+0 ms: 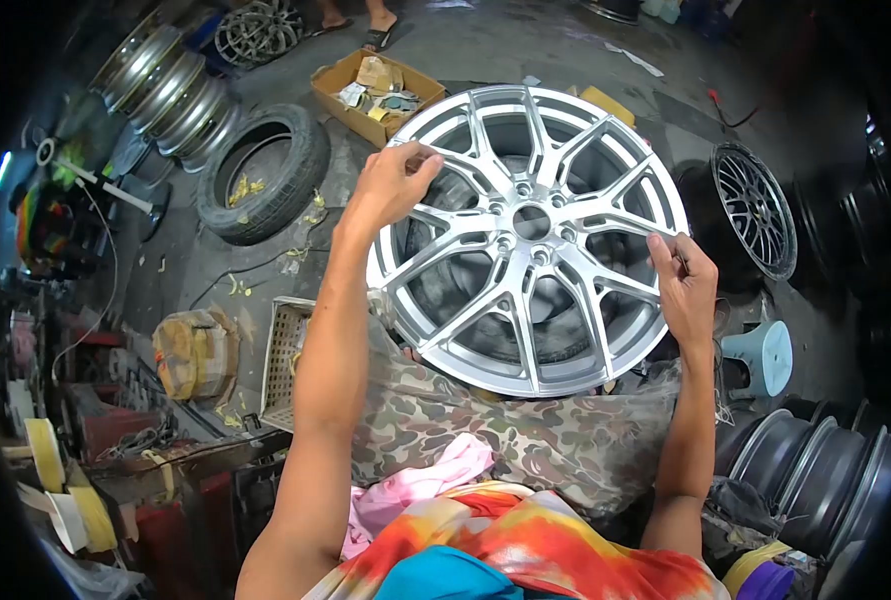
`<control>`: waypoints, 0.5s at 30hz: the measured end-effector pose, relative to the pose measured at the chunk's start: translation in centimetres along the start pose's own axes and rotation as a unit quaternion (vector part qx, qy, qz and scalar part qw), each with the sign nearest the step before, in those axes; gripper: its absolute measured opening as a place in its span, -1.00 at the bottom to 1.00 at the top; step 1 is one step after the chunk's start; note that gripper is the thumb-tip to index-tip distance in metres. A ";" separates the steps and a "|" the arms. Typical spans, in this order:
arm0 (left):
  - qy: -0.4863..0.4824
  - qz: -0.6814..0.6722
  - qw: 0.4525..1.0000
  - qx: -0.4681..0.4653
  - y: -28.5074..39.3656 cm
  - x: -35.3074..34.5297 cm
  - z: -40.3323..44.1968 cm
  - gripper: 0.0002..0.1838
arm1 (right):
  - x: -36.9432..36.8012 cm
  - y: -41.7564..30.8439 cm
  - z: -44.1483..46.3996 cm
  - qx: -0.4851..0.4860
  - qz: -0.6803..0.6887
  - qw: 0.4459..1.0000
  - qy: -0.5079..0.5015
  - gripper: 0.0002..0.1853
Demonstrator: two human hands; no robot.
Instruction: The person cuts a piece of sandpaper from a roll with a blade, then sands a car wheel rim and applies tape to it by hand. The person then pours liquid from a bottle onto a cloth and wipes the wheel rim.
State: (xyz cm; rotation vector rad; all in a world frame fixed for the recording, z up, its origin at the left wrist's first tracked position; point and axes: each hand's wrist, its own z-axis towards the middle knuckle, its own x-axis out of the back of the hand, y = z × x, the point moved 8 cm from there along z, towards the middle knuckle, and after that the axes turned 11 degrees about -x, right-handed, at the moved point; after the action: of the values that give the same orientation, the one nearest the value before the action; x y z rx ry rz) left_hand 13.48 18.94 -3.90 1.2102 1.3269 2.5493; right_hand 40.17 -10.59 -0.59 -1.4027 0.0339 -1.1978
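A large silver multi-spoke wheel rim (532,262) lies face up in front of me, above a camouflage cloth (565,440). My left hand (397,182) is at the rim's upper left edge, its fingers curled together; whatever they may hold is too small to make out. At the right edge of the rim is my right hand (683,275), with thumb and fingers bent close together near a spoke end. What is between those fingers is also unclear. A pink cloth (435,480) lies near my lap.
A black tire (263,175) and an open cardboard box (365,95) are beyond my left arm. Stacked rims (165,95) stand at the upper left. A blue stool (760,358), a dark rim (753,210) and more rims (815,480) are at right. Another person's feet (380,25) show at the top.
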 end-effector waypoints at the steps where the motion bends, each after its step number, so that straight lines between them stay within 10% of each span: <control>1: -0.002 0.014 1.000 0.004 -0.9 0.1 0.1 -0.58 | 0.3 0.7 0.1 -0.002 -0.003 1.000 0.005 -0.63; 15: -0.188 0.121 0.974 0.032 -4.7 -6.2 1.2 -0.38 | 6.0 16.4 -3.3 -0.147 -0.099 0.984 -0.032 -0.52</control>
State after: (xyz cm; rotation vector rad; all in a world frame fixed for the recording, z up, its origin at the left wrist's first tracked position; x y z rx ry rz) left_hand 17.14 20.63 -10.68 1.8560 1.2454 2.2637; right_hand 50.81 -21.24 -10.03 -1.7349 0.0272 -1.3510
